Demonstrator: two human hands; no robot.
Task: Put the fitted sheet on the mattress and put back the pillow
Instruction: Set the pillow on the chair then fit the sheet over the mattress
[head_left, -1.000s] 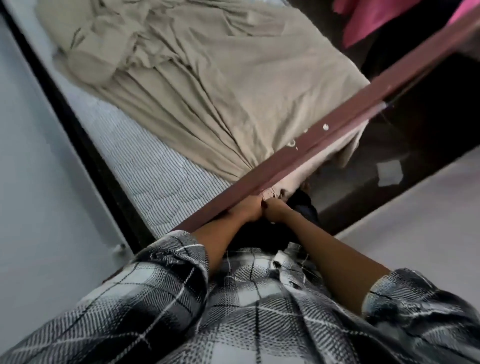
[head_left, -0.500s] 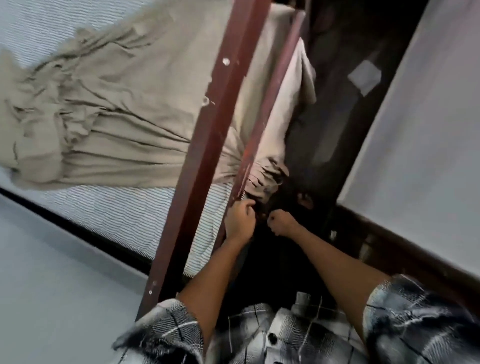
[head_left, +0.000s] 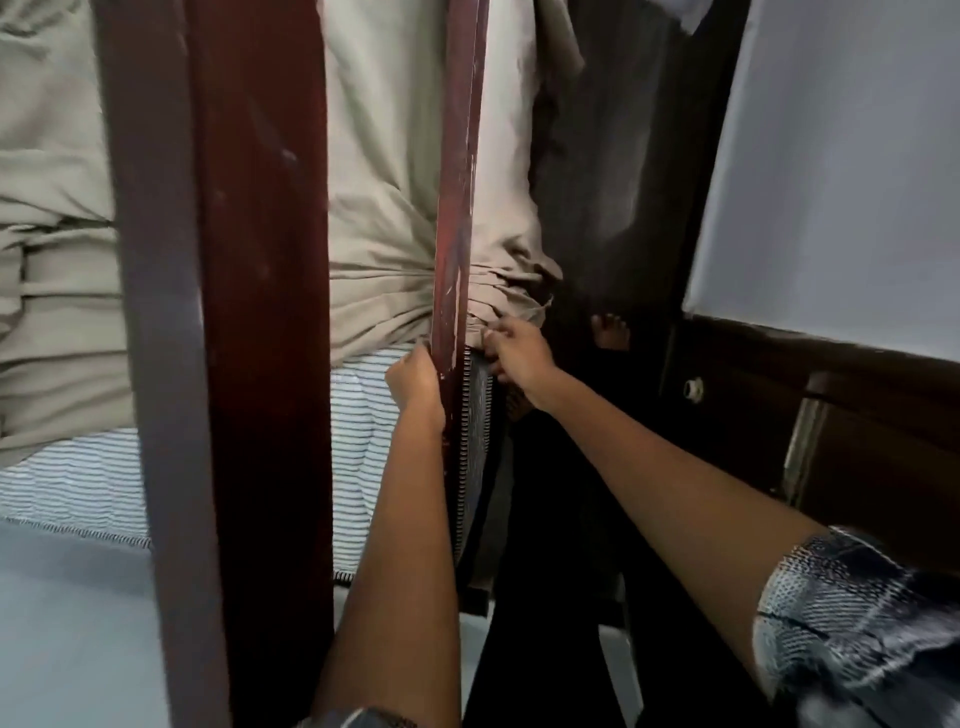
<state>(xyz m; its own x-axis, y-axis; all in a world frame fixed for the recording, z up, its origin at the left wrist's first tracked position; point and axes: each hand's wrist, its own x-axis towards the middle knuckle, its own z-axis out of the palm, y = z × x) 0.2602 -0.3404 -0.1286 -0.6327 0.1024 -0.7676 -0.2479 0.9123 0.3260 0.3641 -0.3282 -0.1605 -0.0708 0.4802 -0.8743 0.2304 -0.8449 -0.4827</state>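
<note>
Both hands work close together at the mattress edge, parted only by a narrow red-brown rail (head_left: 457, 182) that runs between them. The right hand (head_left: 519, 356) pinches the bunched hem of the beige fitted sheet (head_left: 395, 208), fingers curled into the gathered cloth where it hangs over the side of the mattress (head_left: 358, 415). The left hand (head_left: 415, 379) lies just on the other side of the rail, pressed against it, fingers curled inward. They are hidden behind the wood, so I cannot tell whether they grip the hem or the rail itself. Above and beyond both hands the sheet lies rumpled across the bed top, its folds running in toward the spot the hands hold. Below the left hand and out to its left the striped mattress is bare. Further left of that hand a wide dark wooden post (head_left: 249, 312) crosses the view from top to bottom. Just beyond the right hand a bare foot (head_left: 610, 330) stands on the dark floor. To the right of that hand is a dark cabinet with a small round knob (head_left: 693, 388), under a pale grey wall (head_left: 831, 156). A plaid sleeve (head_left: 857, 623) covers the right upper arm.
</note>
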